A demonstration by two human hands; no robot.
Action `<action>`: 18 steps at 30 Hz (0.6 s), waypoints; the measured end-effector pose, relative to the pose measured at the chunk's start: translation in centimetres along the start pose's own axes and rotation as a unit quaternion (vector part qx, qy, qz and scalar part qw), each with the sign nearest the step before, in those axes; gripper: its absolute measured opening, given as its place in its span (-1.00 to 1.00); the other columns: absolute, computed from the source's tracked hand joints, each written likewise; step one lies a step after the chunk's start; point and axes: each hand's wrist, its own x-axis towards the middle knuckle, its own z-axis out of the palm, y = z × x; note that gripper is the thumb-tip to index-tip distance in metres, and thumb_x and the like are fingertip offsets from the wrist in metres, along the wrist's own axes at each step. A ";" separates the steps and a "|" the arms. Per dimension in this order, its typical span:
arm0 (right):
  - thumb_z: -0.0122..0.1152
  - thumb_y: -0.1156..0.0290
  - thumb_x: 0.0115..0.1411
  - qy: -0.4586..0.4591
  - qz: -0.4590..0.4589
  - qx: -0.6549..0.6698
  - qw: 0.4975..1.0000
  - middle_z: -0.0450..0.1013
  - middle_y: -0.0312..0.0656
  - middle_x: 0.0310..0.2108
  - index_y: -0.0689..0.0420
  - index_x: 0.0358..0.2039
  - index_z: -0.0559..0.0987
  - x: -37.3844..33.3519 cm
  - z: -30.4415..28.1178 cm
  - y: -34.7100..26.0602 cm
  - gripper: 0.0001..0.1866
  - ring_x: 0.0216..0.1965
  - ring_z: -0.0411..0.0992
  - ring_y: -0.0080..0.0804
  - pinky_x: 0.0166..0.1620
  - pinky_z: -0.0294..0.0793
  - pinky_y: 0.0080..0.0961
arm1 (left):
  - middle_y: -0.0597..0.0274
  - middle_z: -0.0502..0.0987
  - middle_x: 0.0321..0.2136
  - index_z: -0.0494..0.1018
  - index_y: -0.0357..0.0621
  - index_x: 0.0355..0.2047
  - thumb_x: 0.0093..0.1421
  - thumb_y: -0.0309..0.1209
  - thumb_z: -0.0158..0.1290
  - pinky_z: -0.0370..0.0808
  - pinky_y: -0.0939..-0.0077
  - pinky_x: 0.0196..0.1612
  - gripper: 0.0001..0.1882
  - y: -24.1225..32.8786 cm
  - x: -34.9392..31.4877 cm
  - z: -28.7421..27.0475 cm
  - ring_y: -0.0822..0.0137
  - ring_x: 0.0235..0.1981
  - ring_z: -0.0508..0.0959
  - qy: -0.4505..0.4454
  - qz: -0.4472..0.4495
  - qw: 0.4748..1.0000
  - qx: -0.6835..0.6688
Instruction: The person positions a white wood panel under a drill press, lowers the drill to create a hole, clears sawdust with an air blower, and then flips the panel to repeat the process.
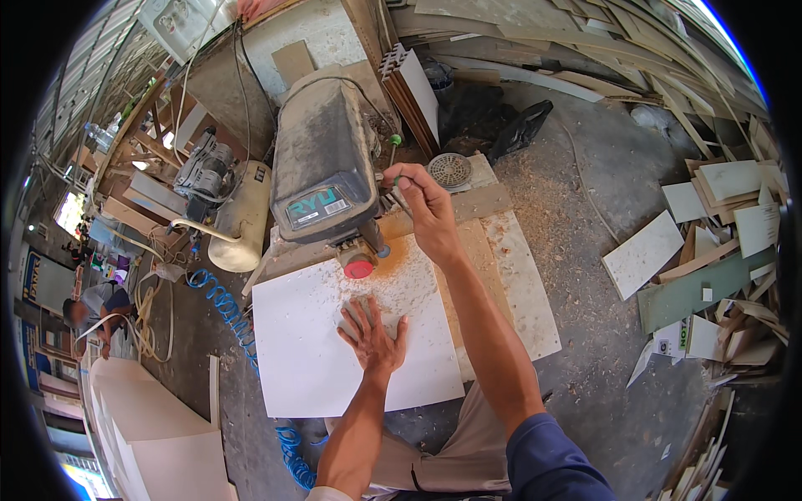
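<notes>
A dusty dark drill press stands in front of me, with a red round button low on its front. Beneath its head lies a white board, sprinkled with pale shavings near the drill. My left hand rests flat on that board with its fingers spread. At the press's right side, my right hand is closed round a feed handle whose green end shows by the fingers. Another green-tipped feed handle sticks up behind it. The drill bit and the spot it meets are hidden by the press head.
A tan air compressor tank and a coiled blue hose are at left. Board offcuts pile up on the right. A round metal grate sits behind my right hand. Far left, a person bends over pale panels.
</notes>
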 end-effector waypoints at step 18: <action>-0.06 0.41 0.53 0.003 -0.020 -0.020 1.000 0.48 -0.37 -0.20 0.15 0.00 0.53 -0.2 0.0 0.0 -0.79 -0.29 0.42 -0.73 -0.18 0.47 -0.69 | -0.13 -0.39 0.53 -0.26 0.05 0.54 0.33 0.38 -0.32 -0.52 -0.35 0.44 0.00 0.0 0.0 0.1 -0.20 0.52 -0.47 0.001 0.002 1.000 -0.006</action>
